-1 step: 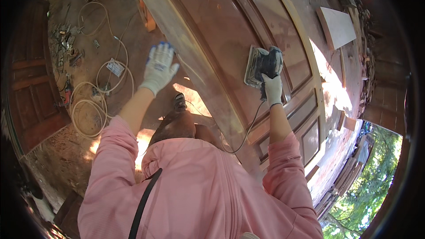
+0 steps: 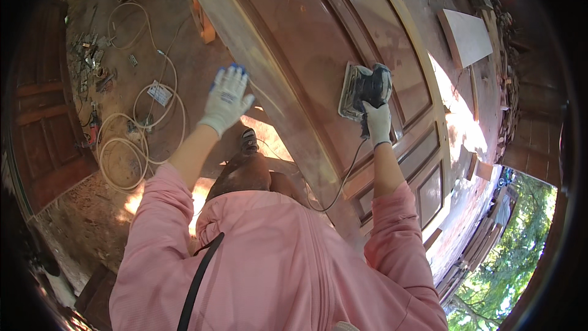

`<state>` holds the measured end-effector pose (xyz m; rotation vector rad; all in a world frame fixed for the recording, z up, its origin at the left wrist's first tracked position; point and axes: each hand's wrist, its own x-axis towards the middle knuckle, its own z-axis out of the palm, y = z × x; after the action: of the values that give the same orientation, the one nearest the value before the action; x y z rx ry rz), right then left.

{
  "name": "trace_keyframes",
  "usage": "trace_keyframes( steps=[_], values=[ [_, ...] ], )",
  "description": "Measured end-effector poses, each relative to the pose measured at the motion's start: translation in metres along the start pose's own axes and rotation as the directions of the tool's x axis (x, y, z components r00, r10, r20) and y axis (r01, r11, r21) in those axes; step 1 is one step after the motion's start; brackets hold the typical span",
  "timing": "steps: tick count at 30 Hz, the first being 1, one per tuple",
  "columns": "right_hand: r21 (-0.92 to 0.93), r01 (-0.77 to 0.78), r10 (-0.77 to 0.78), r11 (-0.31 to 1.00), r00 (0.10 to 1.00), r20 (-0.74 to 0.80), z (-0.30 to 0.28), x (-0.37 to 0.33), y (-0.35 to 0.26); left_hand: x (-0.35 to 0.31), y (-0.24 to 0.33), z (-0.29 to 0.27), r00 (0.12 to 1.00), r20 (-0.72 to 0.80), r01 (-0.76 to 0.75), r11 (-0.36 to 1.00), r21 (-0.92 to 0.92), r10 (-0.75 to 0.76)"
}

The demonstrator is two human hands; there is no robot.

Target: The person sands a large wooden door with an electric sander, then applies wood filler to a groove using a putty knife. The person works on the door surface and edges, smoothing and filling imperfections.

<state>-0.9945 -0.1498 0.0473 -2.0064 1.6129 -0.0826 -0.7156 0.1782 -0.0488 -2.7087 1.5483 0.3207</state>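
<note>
A large brown panelled wooden door (image 2: 294, 30) lies slantwise before me. My right hand (image 2: 378, 122), in a whitish work glove, is wrapped round the rear of a dark, dusty power sander (image 2: 372, 87). The sander rests on the door face beside a raised moulding. Its cord (image 2: 350, 175) runs back toward my body. My left hand (image 2: 225, 101), in a white glove with blue fingertips, is held flat at the door's near left edge, fingers stretched out and nothing in it. Whether its fingertips touch the edge I cannot tell.
A pale hose (image 2: 113, 141) lies coiled on the floor at left, near scattered small tools and hardware (image 2: 92, 55). Another panelled door (image 2: 43, 107) stands at far left. A white-topped board (image 2: 470, 38) is at upper right. My shoe (image 2: 248, 140) is close to the door.
My left hand has shifted slightly to the right and down, toward the door's edge. My right hand and the sander have stayed practically in place.
</note>
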Motion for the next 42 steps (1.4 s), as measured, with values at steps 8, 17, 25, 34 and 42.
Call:
trace_keyframes(
  steps=[8,17,25,34,42],
  values=[
    [-0.067,0.066,-0.070,0.996,0.996,-0.062,0.006,-0.005,0.007,-0.045,0.119,-0.003,0.948,0.038,-0.312,0.947,-0.082,0.315],
    [-0.124,0.070,-0.102,0.990,0.956,-0.276,-0.019,-0.104,0.027,0.000,0.039,-0.021,0.944,0.060,-0.322,0.945,-0.059,0.325],
    [0.034,-0.124,0.127,0.992,0.887,-0.445,-0.037,-0.279,0.131,-0.005,0.065,0.019,0.926,-0.281,-0.229,0.967,0.109,0.251],
    [0.128,-0.182,0.217,0.975,0.906,-0.365,0.033,-0.420,0.178,-0.097,0.186,0.033,0.642,-0.312,-0.766,0.589,-0.256,0.700],
    [-0.088,-0.263,0.275,0.961,0.942,0.190,0.089,-0.495,0.208,-0.087,-0.063,0.011,0.892,0.327,0.417,0.848,-0.327,-0.312]
  ],
)
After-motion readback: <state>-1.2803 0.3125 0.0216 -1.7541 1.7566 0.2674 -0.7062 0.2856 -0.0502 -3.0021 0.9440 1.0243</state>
